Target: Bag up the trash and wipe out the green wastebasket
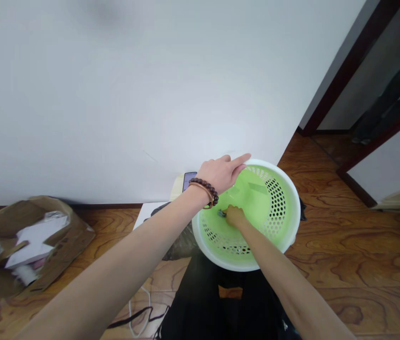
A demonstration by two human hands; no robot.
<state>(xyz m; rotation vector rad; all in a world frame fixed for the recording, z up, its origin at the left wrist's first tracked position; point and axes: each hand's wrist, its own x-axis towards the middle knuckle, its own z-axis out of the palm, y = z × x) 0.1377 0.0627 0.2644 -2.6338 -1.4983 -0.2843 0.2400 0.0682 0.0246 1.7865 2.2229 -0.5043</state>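
A round plastic basket, light green inside with a white rim and perforated sides, rests upon my lap. My left hand, with wooden beads and a thin bangle on its wrist, grips the far-left rim; its index finger stretches along the edge and its other fingers are partly hidden. Inside the basket, my right hand is closed near the bottom. At its fingertips it pinches a small greyish object, too small to name.
Behind the basket is a white wall. A phone lies beside my left wrist, close to a dark plastic bag. An open cardboard box with packaging stands at left on the wood floor. Cables lie below; a doorway is at right.
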